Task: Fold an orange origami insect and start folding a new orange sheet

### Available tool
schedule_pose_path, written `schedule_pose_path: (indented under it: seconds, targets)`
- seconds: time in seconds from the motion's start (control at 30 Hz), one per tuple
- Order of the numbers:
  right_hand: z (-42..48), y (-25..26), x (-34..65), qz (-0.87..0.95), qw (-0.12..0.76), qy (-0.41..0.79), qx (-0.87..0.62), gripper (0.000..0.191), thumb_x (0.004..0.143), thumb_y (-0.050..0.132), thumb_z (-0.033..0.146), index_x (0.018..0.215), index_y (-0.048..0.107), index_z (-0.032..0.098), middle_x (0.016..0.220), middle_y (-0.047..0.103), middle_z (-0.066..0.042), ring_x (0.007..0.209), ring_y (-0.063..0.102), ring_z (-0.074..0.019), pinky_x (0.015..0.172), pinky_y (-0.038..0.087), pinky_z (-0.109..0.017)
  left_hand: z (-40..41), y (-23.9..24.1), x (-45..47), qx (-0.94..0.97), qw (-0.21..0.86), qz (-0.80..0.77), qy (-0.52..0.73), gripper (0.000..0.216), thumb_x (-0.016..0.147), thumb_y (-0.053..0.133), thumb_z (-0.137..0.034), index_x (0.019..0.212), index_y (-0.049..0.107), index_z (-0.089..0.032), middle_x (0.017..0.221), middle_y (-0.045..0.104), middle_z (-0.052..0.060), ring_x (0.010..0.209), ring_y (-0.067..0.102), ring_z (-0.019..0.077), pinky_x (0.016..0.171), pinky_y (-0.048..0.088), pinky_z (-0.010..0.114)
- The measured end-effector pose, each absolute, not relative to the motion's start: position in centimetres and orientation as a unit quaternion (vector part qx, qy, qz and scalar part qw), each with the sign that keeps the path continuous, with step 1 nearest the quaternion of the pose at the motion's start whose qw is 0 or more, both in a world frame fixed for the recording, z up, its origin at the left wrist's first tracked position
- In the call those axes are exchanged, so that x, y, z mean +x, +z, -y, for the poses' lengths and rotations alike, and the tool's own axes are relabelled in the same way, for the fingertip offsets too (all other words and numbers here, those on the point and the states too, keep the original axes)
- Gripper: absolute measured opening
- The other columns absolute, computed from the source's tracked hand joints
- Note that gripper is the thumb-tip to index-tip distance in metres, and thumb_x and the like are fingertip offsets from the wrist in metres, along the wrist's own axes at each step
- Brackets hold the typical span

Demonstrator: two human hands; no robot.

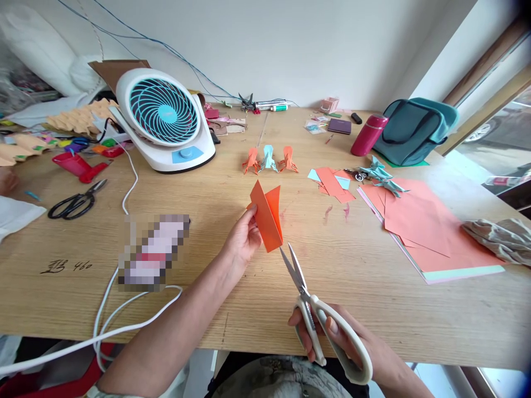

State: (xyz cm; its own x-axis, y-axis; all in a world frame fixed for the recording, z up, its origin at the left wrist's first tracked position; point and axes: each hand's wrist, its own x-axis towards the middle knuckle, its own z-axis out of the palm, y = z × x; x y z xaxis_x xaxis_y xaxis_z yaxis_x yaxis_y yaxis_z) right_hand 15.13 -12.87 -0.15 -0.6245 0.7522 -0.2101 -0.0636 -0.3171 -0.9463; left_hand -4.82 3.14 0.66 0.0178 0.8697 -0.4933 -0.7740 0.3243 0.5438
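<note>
My left hand [245, 236] pinches a folded piece of orange paper [266, 221] above the middle of the table. The paper's layers stand apart at the top like a narrow V. White-handled scissors [306, 298] are in my right hand [332, 331], fingers through the loops. Their blades are parted, with the tips close to the paper's lower corner; whether they touch it I cannot tell. Beyond my hands, two orange origami figures [251, 160] flank a light blue origami figure [269, 158] in a row.
Orange paper sheets [418, 215] lie stacked at right, near paper scraps [332, 183] and blue folded figures [384, 177]. A pink bottle [369, 135] and teal bag [417, 132] stand behind. Left are a fan [166, 119], black scissors [78, 202], a blurred phone-like object [153, 254] and white cable [108, 282].
</note>
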Motion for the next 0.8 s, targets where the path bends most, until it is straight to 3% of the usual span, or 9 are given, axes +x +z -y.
schedule_pose_path:
  seconds: [0.43, 0.8]
  targets:
    - [12.33, 0.64, 14.56, 0.531, 0.261, 0.727, -0.348, 0.058, 0.095, 0.042, 0.067, 0.110, 0.061, 0.014, 0.077, 0.059, -0.004, 0.068, 0.054, -0.0154, 0.067, 0.044, -0.030, -3.03, 0.05, -4.56, 0.069, 0.714, -0.386, 0.580, 0.012, 0.093, 0.061, -0.018, 0.087, 0.069, -0.012, 0.070, 0.074, 0.002, 0.060, 0.069, 0.0110, 0.059, 0.055, 0.019]
    - [12.17, -0.22, 14.38, 0.506, 0.292, 0.747, -0.316, 0.058, 0.095, 0.045, 0.066, 0.112, 0.063, 0.013, 0.081, 0.061, -0.006, 0.068, 0.057, -0.0145, 0.066, 0.045, -0.030, -2.79, -0.05, -4.52, 0.111, 0.708, -0.385, 0.581, 0.018, 0.091, 0.065, -0.020, 0.106, 0.070, -0.011, 0.083, 0.078, 0.006, 0.074, 0.075, 0.0166, 0.072, 0.059, 0.025]
